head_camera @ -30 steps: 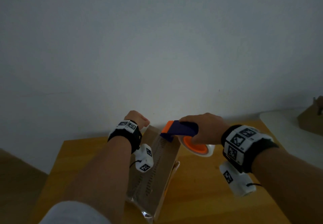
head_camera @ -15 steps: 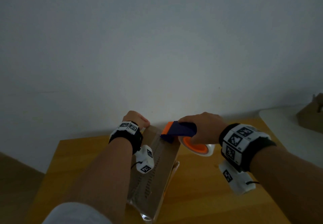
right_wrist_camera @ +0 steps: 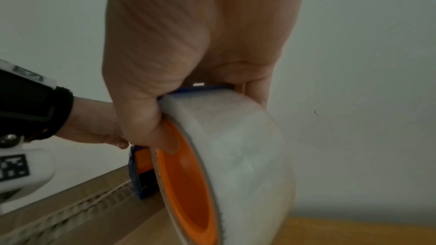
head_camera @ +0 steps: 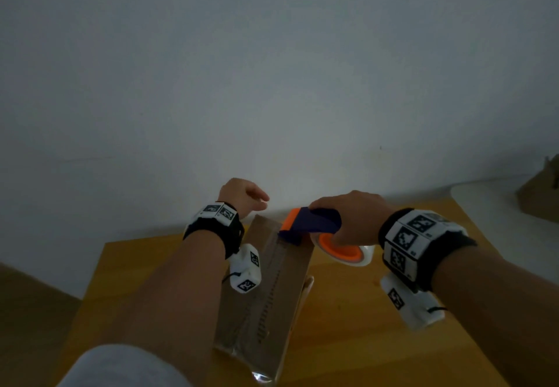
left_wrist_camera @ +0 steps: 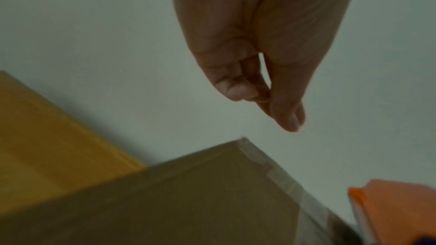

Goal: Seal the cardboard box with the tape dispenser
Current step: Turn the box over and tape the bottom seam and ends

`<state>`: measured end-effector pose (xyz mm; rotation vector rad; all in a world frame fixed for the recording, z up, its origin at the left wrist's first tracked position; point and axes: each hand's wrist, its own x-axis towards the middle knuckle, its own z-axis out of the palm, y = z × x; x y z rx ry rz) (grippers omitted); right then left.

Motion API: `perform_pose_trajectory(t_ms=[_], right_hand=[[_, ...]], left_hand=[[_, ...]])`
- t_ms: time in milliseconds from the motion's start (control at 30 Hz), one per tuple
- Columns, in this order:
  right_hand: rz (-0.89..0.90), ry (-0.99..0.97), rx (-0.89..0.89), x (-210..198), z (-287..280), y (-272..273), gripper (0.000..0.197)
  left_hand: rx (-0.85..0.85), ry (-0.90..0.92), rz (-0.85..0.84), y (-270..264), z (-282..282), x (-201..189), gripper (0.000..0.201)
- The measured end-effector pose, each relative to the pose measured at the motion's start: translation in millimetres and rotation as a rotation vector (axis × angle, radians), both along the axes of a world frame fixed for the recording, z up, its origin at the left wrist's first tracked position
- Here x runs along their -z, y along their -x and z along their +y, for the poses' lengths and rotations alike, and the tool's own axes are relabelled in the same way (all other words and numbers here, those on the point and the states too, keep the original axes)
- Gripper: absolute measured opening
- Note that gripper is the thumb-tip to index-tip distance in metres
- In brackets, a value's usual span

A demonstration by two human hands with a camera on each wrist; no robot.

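Observation:
A long cardboard box (head_camera: pixel 269 284) lies on the wooden table (head_camera: pixel 363 326), its far end toward the wall. Clear tape runs along its top seam and wraps the far edge (left_wrist_camera: pixel 283 183). My right hand (head_camera: pixel 354 220) grips the blue handle of the tape dispenser (head_camera: pixel 314 225), whose orange-and-blue nose rests on the box's far end. The clear roll on its orange hub (right_wrist_camera: pixel 235 156) hangs off the box's right side, with my thumb (right_wrist_camera: pixel 151 128) against the hub. My left hand (head_camera: pixel 242 196) hovers just above the far left corner, its fingers (left_wrist_camera: pixel 238 88) loosely together and holding nothing.
A pale wall rises directly behind the table's far edge. To the right stands a white surface (head_camera: pixel 490 205) with a cardboard object (head_camera: pixel 538 202) on it. Bare wood (head_camera: pixel 145 265) lies left of the box, with darker floor beyond the table's left edge.
My left hand has lifted slightly off the box's far end and its thumb now points right. The right hand and dispenser have barely moved.

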<state>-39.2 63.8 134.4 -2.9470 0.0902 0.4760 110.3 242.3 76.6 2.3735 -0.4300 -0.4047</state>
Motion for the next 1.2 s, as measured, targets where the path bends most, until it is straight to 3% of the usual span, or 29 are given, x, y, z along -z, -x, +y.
perform_pose_trajectory(t_ms=[133, 433, 900, 1200], right_hand=[[-0.001, -0.007, 0.009, -0.7, 0.3, 0.9, 0.061], [-0.018, 0.019, -0.009, -1.6, 1.4, 0.7, 0.059], [0.1, -0.005, -0.042, -2.3, -12.8, 5.7, 0.072], [0.105, -0.013, -0.038, -7.0, -35.8, 29.6, 0.074]], left_hand=[[0.219, -0.158, -0.011, 3.1, -3.9, 1.4, 0.014], [0.328, -0.283, -0.117, 15.7, -13.6, 0.4, 0.016], [0.256, -0.193, -0.098, 30.7, -11.1, 12.7, 0.015], [0.251, -0.243, -0.088, 33.1, -14.2, 11.9, 0.017]])
